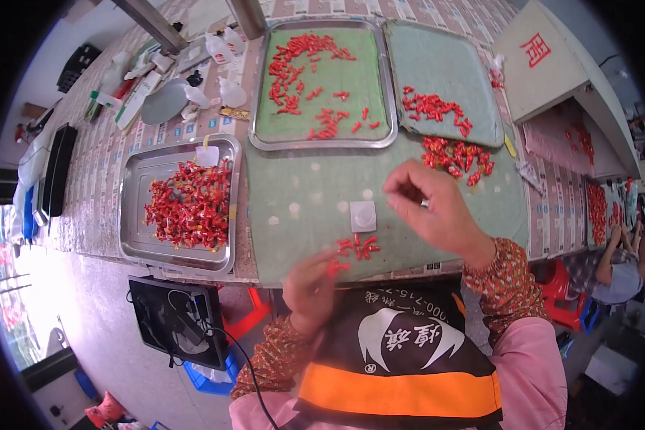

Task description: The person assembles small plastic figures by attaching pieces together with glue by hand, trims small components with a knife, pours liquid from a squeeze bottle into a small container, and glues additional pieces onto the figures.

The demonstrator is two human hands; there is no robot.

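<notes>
My left hand [309,290], smeared by motion, is at the table's near edge beside a few small red plastic-looking pieces [358,248]. One red piece [337,268] lies right at its fingertips; whether the fingers grip it I cannot tell. My right hand [433,208] is raised over the green cloth [287,193], thumb and fingers curled together in a pinch. Anything inside that pinch is too small to make out. Between my hands, a white square block [363,216] with a round mark on top sits on the cloth.
A metal tray [132,215] heaped with red-and-yellow pieces stands left. Behind the cloth are a green-lined tray [322,136] and a pale tray [444,57], both holding red pieces. Another red heap [457,159] lies beyond my right hand. A white box [552,64] stands far right; another person [616,269] sits beyond.
</notes>
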